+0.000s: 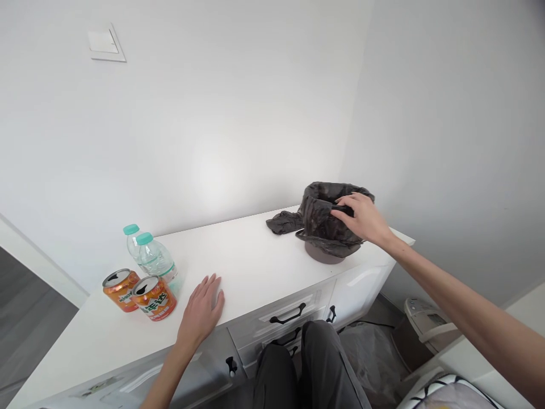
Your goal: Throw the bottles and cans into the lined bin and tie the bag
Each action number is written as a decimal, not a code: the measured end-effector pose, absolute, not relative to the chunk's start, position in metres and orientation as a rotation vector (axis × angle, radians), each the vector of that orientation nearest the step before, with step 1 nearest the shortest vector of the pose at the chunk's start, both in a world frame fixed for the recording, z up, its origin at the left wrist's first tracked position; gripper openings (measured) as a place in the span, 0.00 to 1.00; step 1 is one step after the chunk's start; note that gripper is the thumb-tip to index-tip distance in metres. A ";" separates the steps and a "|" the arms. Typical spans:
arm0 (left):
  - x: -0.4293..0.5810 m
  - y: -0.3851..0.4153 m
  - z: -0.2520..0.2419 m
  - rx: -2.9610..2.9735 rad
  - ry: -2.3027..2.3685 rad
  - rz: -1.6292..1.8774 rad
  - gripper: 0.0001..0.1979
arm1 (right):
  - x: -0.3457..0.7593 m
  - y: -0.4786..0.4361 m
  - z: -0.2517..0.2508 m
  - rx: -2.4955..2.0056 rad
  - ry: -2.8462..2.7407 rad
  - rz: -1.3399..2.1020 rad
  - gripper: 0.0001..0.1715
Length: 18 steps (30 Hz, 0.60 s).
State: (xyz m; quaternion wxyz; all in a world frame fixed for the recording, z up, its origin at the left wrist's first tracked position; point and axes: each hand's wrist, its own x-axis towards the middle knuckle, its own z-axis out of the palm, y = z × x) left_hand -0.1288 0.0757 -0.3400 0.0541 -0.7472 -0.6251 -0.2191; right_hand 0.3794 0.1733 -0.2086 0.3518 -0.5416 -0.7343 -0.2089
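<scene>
My left hand point(204, 309) lies flat on the white cabinet top point(238, 267), fingers stretched out and nothing in it. Just left of it stand two orange drink cans point(154, 298) with their tops opened. Behind the cans are two clear plastic bottles point(157, 258) with teal caps. At the right end of the cabinet top sits a small brown trash bin point(324, 254), lined with a black garbage bag point(321, 221) that folds over its rim. My right hand point(361, 216) reaches over the bin, thumb and fingers closed on a dark edge of the bag. The bin's inside is mostly hidden.
A crumpled tail of black plastic point(283, 222) rests left of the bin. White walls stand behind and to the right, with a light switch point(106, 44) at upper left. Below are drawers with black handles point(288, 314). A beige and brown container point(426, 324) stands at lower right.
</scene>
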 end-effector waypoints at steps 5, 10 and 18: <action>-0.129 0.077 -0.341 -2.285 -1.892 -0.653 0.27 | 0.301 0.154 -0.193 -1.266 -2.062 -0.181 0.26; -0.129 0.076 -0.338 -2.296 -1.868 -0.648 0.27 | 0.228 0.123 -0.174 -0.947 -2.124 0.081 0.20; -0.131 0.080 -0.346 -2.304 -1.845 -0.650 0.28 | 0.217 0.100 -0.216 -0.918 -1.965 0.487 0.66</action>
